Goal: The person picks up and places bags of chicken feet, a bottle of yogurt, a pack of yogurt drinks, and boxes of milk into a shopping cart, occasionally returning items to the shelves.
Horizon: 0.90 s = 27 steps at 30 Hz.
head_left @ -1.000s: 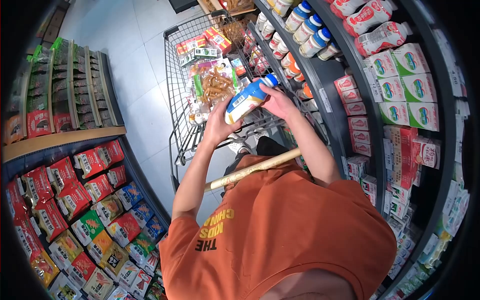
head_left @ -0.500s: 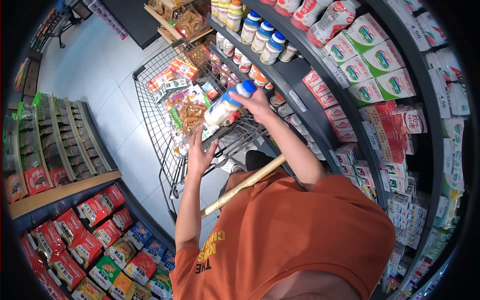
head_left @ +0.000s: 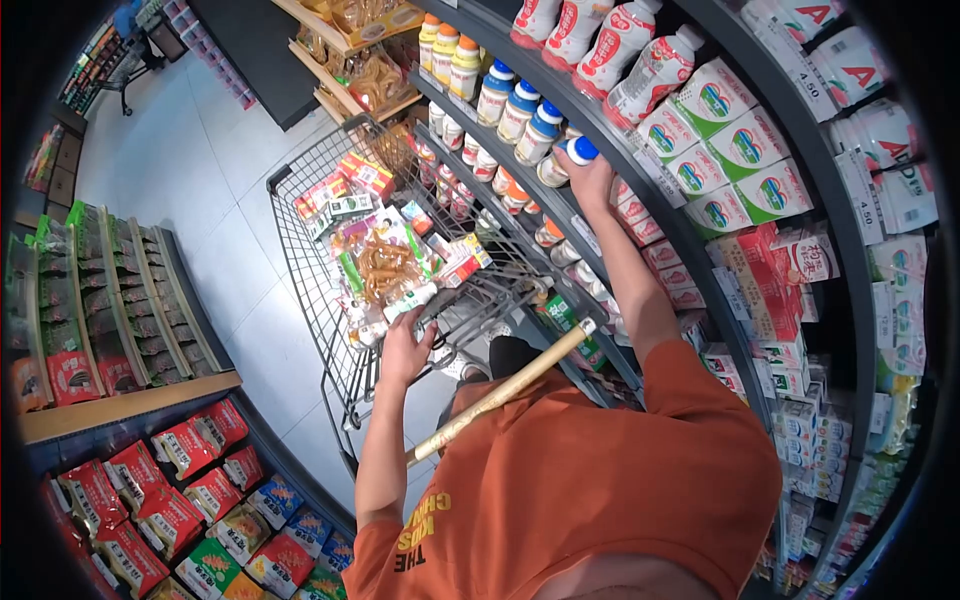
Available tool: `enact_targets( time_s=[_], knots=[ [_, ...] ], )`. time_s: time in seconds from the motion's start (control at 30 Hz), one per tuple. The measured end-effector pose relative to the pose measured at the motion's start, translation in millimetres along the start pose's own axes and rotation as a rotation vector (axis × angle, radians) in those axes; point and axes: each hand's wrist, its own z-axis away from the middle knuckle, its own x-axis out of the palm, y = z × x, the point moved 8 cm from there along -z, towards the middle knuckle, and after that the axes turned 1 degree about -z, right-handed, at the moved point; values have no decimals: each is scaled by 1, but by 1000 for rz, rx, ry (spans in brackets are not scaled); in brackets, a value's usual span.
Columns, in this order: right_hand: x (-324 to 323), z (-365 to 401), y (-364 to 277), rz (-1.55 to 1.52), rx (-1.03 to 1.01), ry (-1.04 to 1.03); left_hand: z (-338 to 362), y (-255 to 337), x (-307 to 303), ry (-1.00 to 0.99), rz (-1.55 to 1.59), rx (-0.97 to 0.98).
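My right hand (head_left: 592, 186) reaches to the refrigerated shelf (head_left: 560, 205) and is closed around a bottle with a blue cap (head_left: 581, 150). The bottle's body is mostly hidden behind the hand. To its left stand more white bottles with blue caps (head_left: 518, 110). Over the near end of the wire shopping cart (head_left: 300, 255), my left hand (head_left: 406, 352) has its thumb apart from its fingers and holds nothing. Its fingertips are close to a white and green package (head_left: 410, 300). Beside that lies a clear bag of brown food (head_left: 385, 265).
The cart's pale handle (head_left: 505, 388) crosses in front of my body. Shelves of milk cartons (head_left: 745, 145) and pink bottles (head_left: 655, 75) curve along the right. Red snack packs (head_left: 150, 500) fill a display at lower left. A person (head_left: 130, 20) stands by another cart far off.
My right hand has carried the blue-capped bottle from above the cart up and right to the shelf. My left hand has dropped slightly lower at the cart.
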Motion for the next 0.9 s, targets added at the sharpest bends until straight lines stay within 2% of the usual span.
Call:
enact_targets(
  time_s=[0.1, 0.2, 0.3, 0.4, 0.53, 0.57, 0.67, 0.73, 0.8, 0.87, 0.9],
  knots=[
    [7, -14, 10, 32, 1, -36, -1, -4, 1, -12, -2, -31],
    [16, -18, 27, 184, 155, -56, 0, -9, 4, -32, 6, -67],
    [24, -19, 46, 242, 124, 2, -2, -15, 7, -32, 17, -75],
    [26, -15, 47, 135, 163, -1, -2, -15, 5, -37, 43, -96],
    [42, -20, 51, 83, 158, -74, -3, -14, 7, -62, 15, -80],
    [45, -19, 55, 60, 227, -128, -3, -14, 7, -68, 24, -98],
    [48, -16, 64, 96, 213, -122, -5, -14, 9, -82, 36, -107],
    [63, -9, 93, 112, 267, -259, -4, -20, 14, -80, 25, -80],
    [50, 8, 86, 174, 435, -260, -4, -17, 13, -88, -2, -103],
    [34, 20, 68, 232, 356, -201, -4, -19, 14, -98, 25, -112],
    [20, 31, 46, 212, 388, -246, -5, -20, 15, -109, 22, -109]
  ],
)
